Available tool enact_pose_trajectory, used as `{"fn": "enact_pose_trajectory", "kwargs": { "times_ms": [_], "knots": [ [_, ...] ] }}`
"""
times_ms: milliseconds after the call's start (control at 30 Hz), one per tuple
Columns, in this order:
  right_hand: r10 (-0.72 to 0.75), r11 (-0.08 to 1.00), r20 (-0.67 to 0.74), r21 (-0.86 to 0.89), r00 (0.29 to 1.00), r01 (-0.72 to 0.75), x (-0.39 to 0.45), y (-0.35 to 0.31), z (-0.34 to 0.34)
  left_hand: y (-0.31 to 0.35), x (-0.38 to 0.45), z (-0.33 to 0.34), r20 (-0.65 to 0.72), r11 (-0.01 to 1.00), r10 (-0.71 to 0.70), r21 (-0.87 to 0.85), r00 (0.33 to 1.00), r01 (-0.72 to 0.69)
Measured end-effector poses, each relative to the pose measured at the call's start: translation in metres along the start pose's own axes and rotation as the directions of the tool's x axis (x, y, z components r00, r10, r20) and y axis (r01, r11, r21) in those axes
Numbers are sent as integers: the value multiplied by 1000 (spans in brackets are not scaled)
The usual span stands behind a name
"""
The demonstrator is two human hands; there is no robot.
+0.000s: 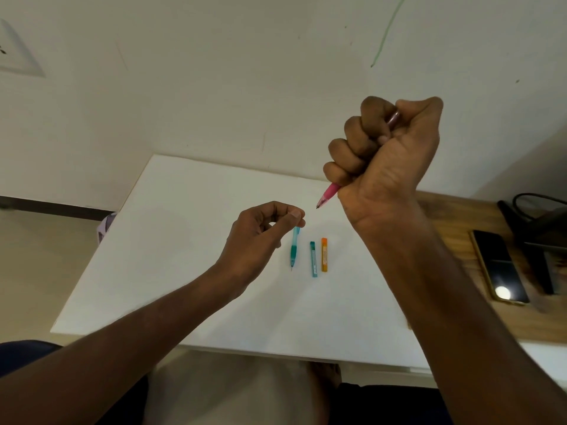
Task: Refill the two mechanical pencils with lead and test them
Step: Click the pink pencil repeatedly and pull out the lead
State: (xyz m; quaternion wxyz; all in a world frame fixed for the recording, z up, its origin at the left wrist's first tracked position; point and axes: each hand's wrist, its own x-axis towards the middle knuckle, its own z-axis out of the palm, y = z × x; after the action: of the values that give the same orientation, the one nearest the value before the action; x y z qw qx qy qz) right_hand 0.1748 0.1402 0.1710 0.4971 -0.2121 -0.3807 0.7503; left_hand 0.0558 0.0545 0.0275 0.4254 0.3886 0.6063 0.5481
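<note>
A: How is the pink pencil [329, 194] handled?
B: Light, stiff, slick plastic; it is fisted mid-barrel by the right hand [386, 154], raised, tip aimed down-left.
A: And the teal pencil [294, 250]?
B: Laid on the board [184, 240], axis near-far, tip near. The left hand [260, 231] is pinched; lead, if held, cannot be seen, and would be judged brittle.

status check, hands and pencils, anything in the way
Right hand fisted round pink pencil, tip down, raised. Left hand pinching fingertips above teal pencil, contents unclear. Teal lead case and orange lead case on white board. Nothing blocking.
</note>
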Motion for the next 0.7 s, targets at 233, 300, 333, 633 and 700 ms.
{"fn": "enact_pose_trajectory", "kwargs": {
  "times_ms": [233, 300, 333, 633, 700],
  "knots": [
    [64, 997, 69, 43, 996, -68, 3, 0, -4, 2, -1, -2, -6, 1000, 1, -17, 1000, -1],
    [73, 995, 107, 54, 992, -79, 3, 0, -4, 2, -1, -2, -2, 1000, 5, -16, 1000, -5],
    [78, 995, 112, 57, 991, -84, 2, 1, -3, 2, 0, -2, -1, 1000, 3, -15, 1000, -3],
    [54, 998, -17, 18, 998, -54, 3, 4, 2, 1, 0, 0, 5, 1000, 0, -10, 1000, 0],
    [39, 999, -48, 29, 998, -37, 3, 4, 1, 2, 0, 0, 3, 1000, -3, -19, 1000, 3]
  ]
}}
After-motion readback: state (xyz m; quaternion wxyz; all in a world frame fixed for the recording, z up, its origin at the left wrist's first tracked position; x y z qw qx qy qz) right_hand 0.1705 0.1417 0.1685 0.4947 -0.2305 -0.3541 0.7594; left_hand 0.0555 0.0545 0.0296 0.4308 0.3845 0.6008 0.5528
